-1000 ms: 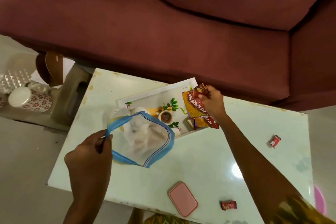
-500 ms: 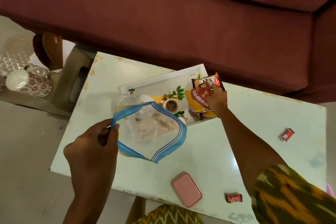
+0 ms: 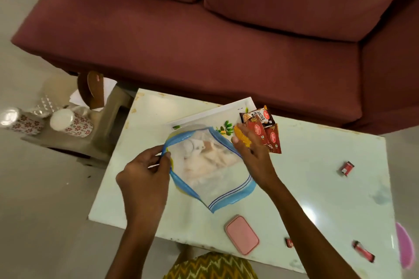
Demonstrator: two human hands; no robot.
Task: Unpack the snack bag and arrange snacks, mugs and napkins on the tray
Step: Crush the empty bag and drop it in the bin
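Note:
A clear zip bag (image 3: 210, 165) with a blue rim is held open above the white table (image 3: 306, 176); pale items show inside it. My left hand (image 3: 145, 174) pinches the bag's left rim. My right hand (image 3: 254, 154) hovers with fingers spread at the bag's right rim, holding nothing. Behind the bag lies a white tray (image 3: 213, 114) with a leaf print, mostly hidden by the bag. Red and brown snack packets (image 3: 264, 128) lie fanned on the tray's right end, with a yellow packet (image 3: 241, 136) partly under my fingers.
A pink lidded box (image 3: 241, 234) sits near the table's front edge. Small red wrapped sweets (image 3: 347, 168) (image 3: 362, 253) lie on the right side. Two floral mugs (image 3: 70, 123) (image 3: 20, 121) stand on a low stool at left. A maroon sofa (image 3: 226, 41) borders the table's far edge.
My right hand let go of the snack packets on the tray and came back toward the bag's right rim. My left hand still holds the bag open. The camera tilted.

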